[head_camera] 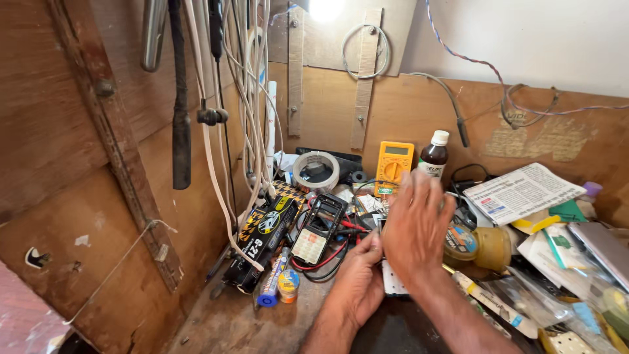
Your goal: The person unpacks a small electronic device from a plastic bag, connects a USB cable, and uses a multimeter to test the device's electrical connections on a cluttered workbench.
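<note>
My left hand (357,278) grips the near edge of a small white perforated board (393,283) low in the middle of the bench. Over that board hovers my right hand (414,226), fingers spread and blurred, holding nothing that I can see. The board is mostly hidden beneath both hands. Just left of them lies a dark multimeter (319,229) with red and black leads (341,252).
A yellow multimeter (393,168), brown bottle (433,155) and tape roll (316,170) stand at the back. A black-and-yellow box (262,239) and a blue tube (274,278) lie left. Papers (521,191), a round tin (462,241) and plastic bags (557,288) crowd the right. Cables (242,85) hang above.
</note>
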